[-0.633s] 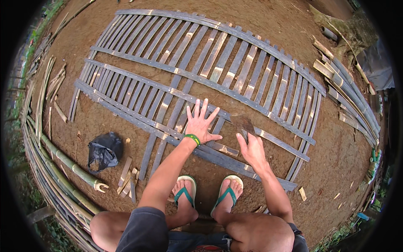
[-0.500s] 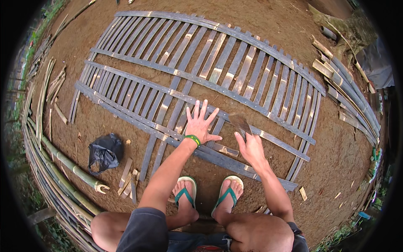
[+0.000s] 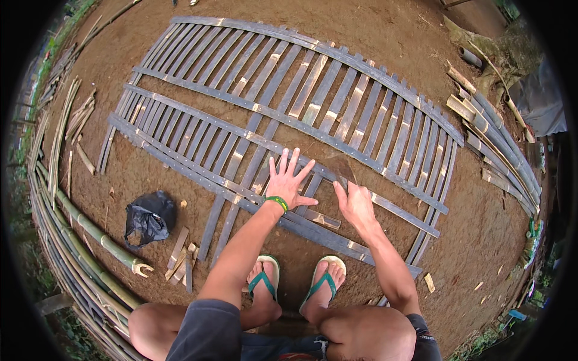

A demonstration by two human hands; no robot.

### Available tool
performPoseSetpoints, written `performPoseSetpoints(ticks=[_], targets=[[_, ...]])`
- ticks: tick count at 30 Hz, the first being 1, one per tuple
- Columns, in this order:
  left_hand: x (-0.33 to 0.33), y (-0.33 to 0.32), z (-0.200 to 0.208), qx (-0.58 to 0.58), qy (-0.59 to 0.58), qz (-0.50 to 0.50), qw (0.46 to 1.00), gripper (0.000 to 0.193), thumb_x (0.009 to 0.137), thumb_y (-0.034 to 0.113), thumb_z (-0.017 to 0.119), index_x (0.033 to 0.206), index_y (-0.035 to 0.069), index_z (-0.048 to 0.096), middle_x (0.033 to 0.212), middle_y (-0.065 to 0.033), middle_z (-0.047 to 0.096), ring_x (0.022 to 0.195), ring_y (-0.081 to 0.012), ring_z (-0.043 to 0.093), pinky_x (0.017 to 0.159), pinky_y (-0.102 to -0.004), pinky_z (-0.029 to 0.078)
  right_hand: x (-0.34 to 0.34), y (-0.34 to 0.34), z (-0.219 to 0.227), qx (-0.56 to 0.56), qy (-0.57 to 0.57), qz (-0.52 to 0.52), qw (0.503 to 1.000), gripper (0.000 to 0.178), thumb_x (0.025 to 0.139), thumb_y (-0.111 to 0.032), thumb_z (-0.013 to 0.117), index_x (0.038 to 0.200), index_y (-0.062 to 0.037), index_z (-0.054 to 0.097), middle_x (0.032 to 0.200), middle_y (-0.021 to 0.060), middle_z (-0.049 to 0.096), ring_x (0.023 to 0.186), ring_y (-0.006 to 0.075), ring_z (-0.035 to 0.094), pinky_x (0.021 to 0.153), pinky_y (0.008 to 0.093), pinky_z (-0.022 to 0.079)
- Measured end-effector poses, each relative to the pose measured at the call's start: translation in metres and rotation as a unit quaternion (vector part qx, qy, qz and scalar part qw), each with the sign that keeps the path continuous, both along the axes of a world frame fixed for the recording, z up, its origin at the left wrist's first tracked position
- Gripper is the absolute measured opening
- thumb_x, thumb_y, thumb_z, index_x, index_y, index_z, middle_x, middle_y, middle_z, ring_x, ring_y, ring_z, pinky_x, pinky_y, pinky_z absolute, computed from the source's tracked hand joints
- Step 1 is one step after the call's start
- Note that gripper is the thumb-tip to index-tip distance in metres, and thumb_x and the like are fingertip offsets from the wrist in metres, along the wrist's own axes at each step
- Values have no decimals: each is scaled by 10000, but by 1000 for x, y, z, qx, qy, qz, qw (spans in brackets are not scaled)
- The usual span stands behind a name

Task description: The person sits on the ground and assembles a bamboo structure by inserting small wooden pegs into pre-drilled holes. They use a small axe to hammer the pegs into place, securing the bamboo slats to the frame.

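Observation:
My left hand (image 3: pixel 285 182), with a green and yellow band at its wrist, lies spread over the lattice's middle, its fingers reaching the upper long rail (image 3: pixel 271 144) of the near panel. Just right of it, my right hand (image 3: pixel 356 207) is closed around a broad-bladed knife (image 3: pixel 343 169). The dark blade points away from me over the same rail and is smeared by motion; its handle is hidden in my fist. A short light-and-dark slat (image 3: pixel 323 219) lies between the two rails, below both hands. The lower rail (image 3: pixel 319 234) runs nearer my feet.
Beyond the near panel lies a larger slatted panel (image 3: pixel 337 129). A black plastic bag (image 3: pixel 150 216) and short bamboo offcuts (image 3: pixel 180 259) sit to the left, beside long bamboo poles (image 3: pixel 99 240). Split bamboo (image 3: pixel 500 135) is stacked at right. My sandalled feet (image 3: pixel 264 278) stand close to the lower rail.
The view has shifted slightly. The knife's blade has changed position a little and is more blurred, with my right hand slightly left of before. My left hand stays spread in the same place.

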State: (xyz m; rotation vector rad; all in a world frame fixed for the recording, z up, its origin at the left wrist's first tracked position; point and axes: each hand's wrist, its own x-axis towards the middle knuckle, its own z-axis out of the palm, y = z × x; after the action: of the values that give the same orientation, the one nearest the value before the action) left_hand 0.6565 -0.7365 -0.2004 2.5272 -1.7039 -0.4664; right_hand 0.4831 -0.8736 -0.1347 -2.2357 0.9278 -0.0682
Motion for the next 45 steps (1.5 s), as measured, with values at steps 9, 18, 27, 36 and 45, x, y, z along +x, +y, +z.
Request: performPoseSetpoints(ticks=[9,18,27,36,45], targets=[[1,-3,0,-8,3,-2,1000,1274,581,872,692,1628,343,196,1696,-197,68,1546,-456,82,1188,-706,103,3,6,-11,-27,94,32,995,350,996,-326,617,1134,-10,554,705,301,660,701,502,676,636,551,560],[1,4,-1,13,-8,-3,1000,1298,582,896,667,1632,295,196,1696,-191,76,1548,-445,81,1191,-699,100,3,18,18,-22,-76,16,997,401,985,-322,632,1217,-7,550,763,275,682,742,484,683,635,543,558],[3,8,-2,25,-4,17,1000,1407,569,863,715,1630,116,171,1699,-158,93,1558,-403,86,1211,-667,104,6,9,26,-77,-174,4,982,399,998,-286,616,1246,24,571,816,287,687,733,487,677,640,536,559],[1,4,-2,9,10,16,1000,1390,576,874,695,1629,126,184,1699,-150,101,1559,-402,77,1212,-670,97,2,-9,23,36,8,-70,997,343,1016,-282,588,1156,29,617,826,285,700,791,536,668,694,549,541],[2,-3,0,19,12,2,1000,1391,589,868,693,1631,113,165,1699,-150,102,1560,-403,78,1211,-671,87,1,-5,-43,-61,32,-15,998,380,970,-299,664,1146,24,570,777,291,683,727,460,696,601,532,553]])
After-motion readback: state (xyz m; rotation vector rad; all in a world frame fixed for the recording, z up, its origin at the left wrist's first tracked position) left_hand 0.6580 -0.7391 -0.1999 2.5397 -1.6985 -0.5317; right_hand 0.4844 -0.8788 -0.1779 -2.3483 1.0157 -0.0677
